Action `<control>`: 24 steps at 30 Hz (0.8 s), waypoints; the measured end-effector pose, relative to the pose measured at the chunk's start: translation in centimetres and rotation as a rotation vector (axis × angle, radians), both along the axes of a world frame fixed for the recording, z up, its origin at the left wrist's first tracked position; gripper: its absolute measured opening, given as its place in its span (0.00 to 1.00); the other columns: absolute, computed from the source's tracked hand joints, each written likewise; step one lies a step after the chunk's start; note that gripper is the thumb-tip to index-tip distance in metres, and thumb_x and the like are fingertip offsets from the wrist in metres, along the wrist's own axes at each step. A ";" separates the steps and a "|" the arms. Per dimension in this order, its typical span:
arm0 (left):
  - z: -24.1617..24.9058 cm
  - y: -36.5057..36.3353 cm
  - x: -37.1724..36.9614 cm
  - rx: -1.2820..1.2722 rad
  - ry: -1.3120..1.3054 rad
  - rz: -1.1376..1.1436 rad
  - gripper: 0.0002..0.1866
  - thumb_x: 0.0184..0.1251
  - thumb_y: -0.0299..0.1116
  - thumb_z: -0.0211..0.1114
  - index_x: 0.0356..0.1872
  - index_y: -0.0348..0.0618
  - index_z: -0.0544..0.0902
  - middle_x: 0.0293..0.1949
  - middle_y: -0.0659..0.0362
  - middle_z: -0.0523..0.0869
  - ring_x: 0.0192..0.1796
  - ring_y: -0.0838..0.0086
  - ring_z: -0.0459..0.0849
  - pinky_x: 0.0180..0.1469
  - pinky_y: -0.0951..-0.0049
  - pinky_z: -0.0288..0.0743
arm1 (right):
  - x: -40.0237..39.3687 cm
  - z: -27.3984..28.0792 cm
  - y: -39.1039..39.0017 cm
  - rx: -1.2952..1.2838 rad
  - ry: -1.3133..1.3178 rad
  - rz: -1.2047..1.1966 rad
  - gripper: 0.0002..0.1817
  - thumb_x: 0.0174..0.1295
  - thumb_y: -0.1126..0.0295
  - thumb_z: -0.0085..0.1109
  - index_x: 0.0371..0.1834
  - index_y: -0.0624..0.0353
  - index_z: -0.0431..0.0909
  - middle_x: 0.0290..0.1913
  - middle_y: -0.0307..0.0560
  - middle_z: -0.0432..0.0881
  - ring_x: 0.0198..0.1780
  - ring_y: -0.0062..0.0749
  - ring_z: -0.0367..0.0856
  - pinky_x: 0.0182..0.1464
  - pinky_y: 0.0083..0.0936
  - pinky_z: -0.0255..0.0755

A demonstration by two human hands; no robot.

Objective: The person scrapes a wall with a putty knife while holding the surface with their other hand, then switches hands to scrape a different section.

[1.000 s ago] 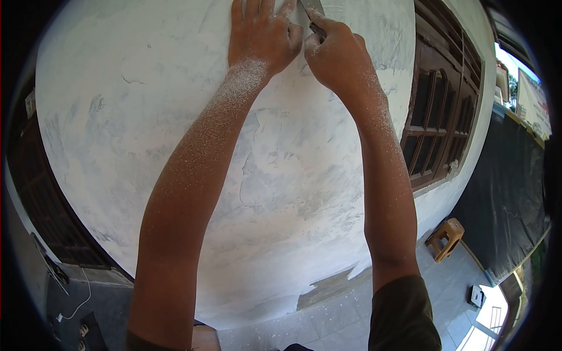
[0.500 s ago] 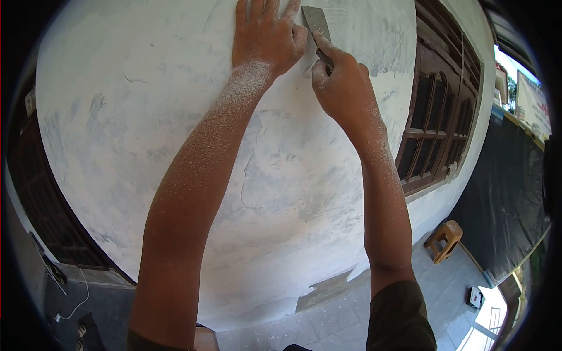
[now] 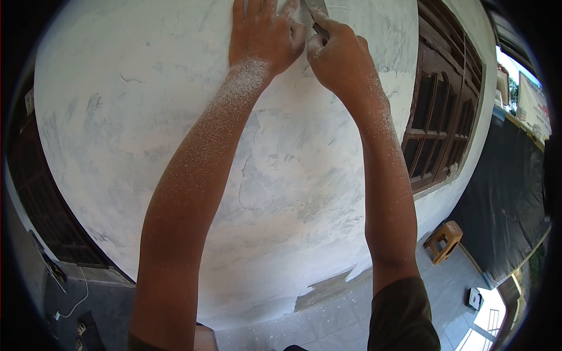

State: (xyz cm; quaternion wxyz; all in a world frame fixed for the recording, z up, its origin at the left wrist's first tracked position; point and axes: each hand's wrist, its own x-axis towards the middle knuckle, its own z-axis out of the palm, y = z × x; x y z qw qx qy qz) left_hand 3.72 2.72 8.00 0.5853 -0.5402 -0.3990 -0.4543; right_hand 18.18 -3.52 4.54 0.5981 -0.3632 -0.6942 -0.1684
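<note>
My left hand point(image 3: 264, 38) lies against the upper part of a white, patchy wall point(image 3: 170, 105), fingers stretched upward and cut off by the top edge of the view. Close beside it on the right, my right hand point(image 3: 339, 52) is wrapped round the handle of a scraper point(image 3: 318, 8). The flat metal blade points up along the wall, and its tip is out of view. White dust covers both hands and forearms. Cracks and grey smears mark the wall's surface.
Right of my right arm is a brown wooden window point(image 3: 442, 111). A small brown stool point(image 3: 443, 241) stands on the grey tiled floor point(image 3: 339, 313), where white flakes are scattered. Black sheeting point(image 3: 497, 193) hangs at the far right. A white cable point(image 3: 82, 298) lies at lower left.
My right hand has slid the scraper upward and slightly left along the wall, so less of the blade shows. My left hand stays pressed on nearly the same spot.
</note>
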 end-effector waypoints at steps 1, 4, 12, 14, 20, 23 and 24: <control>0.0 0.0 -0.1 -0.002 0.002 0.002 0.33 0.75 0.44 0.48 0.78 0.41 0.67 0.79 0.40 0.63 0.83 0.49 0.54 0.85 0.46 0.40 | 0.0 -1.2 -0.9 -0.045 0.009 0.031 0.22 0.69 0.72 0.56 0.67 0.61 0.80 0.43 0.66 0.89 0.44 0.56 0.91 0.53 0.48 0.85; 0.1 0.1 -0.1 0.008 -0.001 -0.008 0.33 0.76 0.44 0.48 0.78 0.41 0.67 0.79 0.40 0.63 0.83 0.49 0.54 0.84 0.46 0.41 | 0.1 -4.6 0.0 -0.016 -0.027 -0.025 0.28 0.68 0.73 0.52 0.73 0.54 0.76 0.45 0.65 0.90 0.38 0.46 0.92 0.52 0.38 0.84; 0.1 0.7 -0.3 0.033 0.015 -0.013 0.33 0.76 0.46 0.50 0.78 0.41 0.67 0.80 0.40 0.61 0.83 0.49 0.53 0.84 0.46 0.41 | 0.3 -2.7 -0.1 -0.027 -0.006 0.009 0.28 0.68 0.73 0.54 0.73 0.55 0.76 0.40 0.66 0.89 0.32 0.46 0.90 0.48 0.38 0.84; -0.1 0.5 -0.1 0.020 0.009 -0.020 0.33 0.76 0.46 0.50 0.78 0.42 0.67 0.80 0.40 0.61 0.83 0.49 0.54 0.84 0.46 0.41 | 0.6 -4.7 -0.5 -0.094 -0.056 -0.029 0.23 0.72 0.73 0.53 0.70 0.58 0.78 0.42 0.63 0.90 0.41 0.53 0.92 0.49 0.45 0.87; 0.0 0.0 0.2 -0.008 -0.018 -0.001 0.33 0.75 0.45 0.50 0.78 0.43 0.67 0.79 0.40 0.62 0.83 0.49 0.54 0.84 0.45 0.42 | 0.0 0.0 1.6 0.073 0.012 0.002 0.27 0.69 0.74 0.53 0.72 0.56 0.76 0.41 0.66 0.89 0.34 0.47 0.91 0.48 0.39 0.84; 0.0 -0.1 0.0 0.012 -0.008 -0.022 0.33 0.75 0.45 0.50 0.78 0.43 0.67 0.78 0.39 0.63 0.83 0.49 0.54 0.84 0.45 0.42 | 0.1 -2.5 -0.3 0.013 0.016 0.026 0.26 0.70 0.74 0.53 0.72 0.55 0.76 0.40 0.65 0.89 0.34 0.46 0.91 0.48 0.39 0.85; 0.0 0.0 0.0 0.005 -0.006 -0.043 0.33 0.76 0.45 0.49 0.78 0.43 0.67 0.78 0.39 0.63 0.83 0.49 0.54 0.84 0.45 0.42 | 0.3 -4.0 -0.7 -0.069 -0.020 -0.010 0.25 0.71 0.72 0.54 0.72 0.55 0.76 0.41 0.64 0.90 0.38 0.49 0.92 0.48 0.42 0.86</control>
